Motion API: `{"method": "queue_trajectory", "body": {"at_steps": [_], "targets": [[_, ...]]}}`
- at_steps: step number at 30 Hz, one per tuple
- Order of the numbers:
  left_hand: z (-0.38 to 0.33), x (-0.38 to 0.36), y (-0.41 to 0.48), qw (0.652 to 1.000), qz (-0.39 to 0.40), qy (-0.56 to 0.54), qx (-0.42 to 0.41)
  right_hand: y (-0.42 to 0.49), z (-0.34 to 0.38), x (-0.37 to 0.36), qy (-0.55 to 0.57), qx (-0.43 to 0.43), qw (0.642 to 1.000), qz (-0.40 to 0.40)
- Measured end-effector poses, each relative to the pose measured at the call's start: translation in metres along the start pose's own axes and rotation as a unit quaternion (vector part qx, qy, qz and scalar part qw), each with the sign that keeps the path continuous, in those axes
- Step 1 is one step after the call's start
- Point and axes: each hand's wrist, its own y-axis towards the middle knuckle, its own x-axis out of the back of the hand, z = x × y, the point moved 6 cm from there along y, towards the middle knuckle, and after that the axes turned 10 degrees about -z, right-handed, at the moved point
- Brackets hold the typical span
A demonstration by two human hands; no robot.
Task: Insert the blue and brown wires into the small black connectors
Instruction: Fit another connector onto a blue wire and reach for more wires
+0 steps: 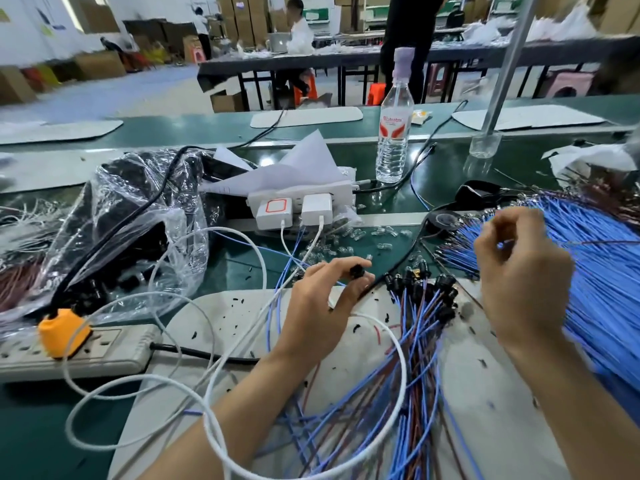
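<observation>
Connector (356,270) (small and black) is pinched between thumb and fingertips of the left hand (322,306), at the centre of the frame. To its right and a little higher is the right hand (519,271), near the blue wire pile (595,278) at the right edge. Its fingers are curled together on what looks like one blue wire (502,244) — blur hides the tip and direction.

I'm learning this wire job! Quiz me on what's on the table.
1. True or false: the left hand pinches a small black connector.
2. The orange plug sits in: A) the long grey power strip B) a clear water bottle C) a white charger.
3. Fill in: the big heap of loose wires by the right hand is ____.
Key: 1 true; 2 A; 3 blue.
</observation>
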Motion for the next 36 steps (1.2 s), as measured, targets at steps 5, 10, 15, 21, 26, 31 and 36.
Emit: {"method": "queue_trajectory", "body": {"at_steps": [5, 10, 15, 21, 26, 31, 36], "targets": [[-0.006, 0.002, 0.0, 0.999, -0.013, -0.034, 0.002, -0.035, 0.053, -0.013, 0.181, 0.117, 0.97, 0.11], [0.0, 0.003, 0.002, 1.0, -0.029, -0.001, -0.012, -0.054, 0.055, -0.033, 0.175, 0.117, 0.95, 0.231], [0.007, 0.016, 0.006, 0.992, -0.118, -0.011, 0.033, -0.044, 0.026, -0.039, 0.038, 0.078, 0.972, 0.219], [0.008, 0.007, 0.005, 0.997, -0.051, -0.025, 0.053, -0.018, -0.01, -0.023, 0.067, -0.075, 0.988, 0.113], [0.003, -0.008, 0.002, 0.998, 0.052, 0.021, -0.031, -0.017, 0.004, -0.016, 0.348, -0.236, 0.904, 0.072], [0.002, -0.011, 0.002, 0.996, 0.071, 0.026, -0.045, -0.027, 0.029, -0.016, 0.464, -0.245, 0.843, 0.12], [0.0, -0.013, 0.002, 0.995, 0.083, 0.028, -0.057, -0.035, 0.04, -0.021, 0.467, -0.204, 0.844, 0.17]]}}
